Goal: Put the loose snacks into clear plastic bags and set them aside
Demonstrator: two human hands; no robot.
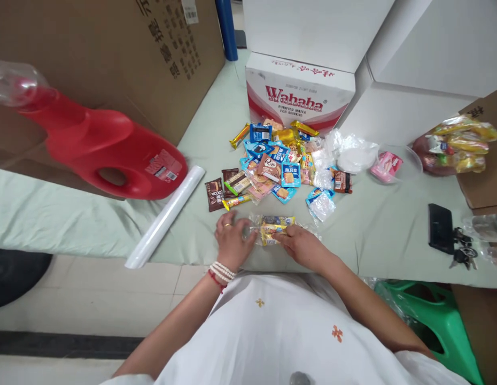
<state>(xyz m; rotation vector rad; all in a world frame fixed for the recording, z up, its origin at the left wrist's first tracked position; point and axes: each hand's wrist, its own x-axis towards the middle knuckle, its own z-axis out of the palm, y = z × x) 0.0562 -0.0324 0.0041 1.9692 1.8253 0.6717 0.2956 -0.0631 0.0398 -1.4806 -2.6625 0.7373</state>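
My left hand [231, 239] and my right hand [301, 243] rest on the pale green cloth [377, 230], both closed on a clear plastic bag of yellow snack packets [272, 227] that lies between them. The left hand pinches the bag's left end, the right hand grips its right side. Just beyond the bag lies a heap of small snack packets [272, 166], with a brown cocoa packet [214, 194] at its left edge.
A red jug [108, 152] lies on its side at left, next to a white roll [166, 215]. A Wahaha carton [299, 96] stands behind the heap. At right are a filled snack bag [457, 144], a clear bowl [409, 163], a phone [440, 227], keys [460, 251] and a green stool [436, 321].
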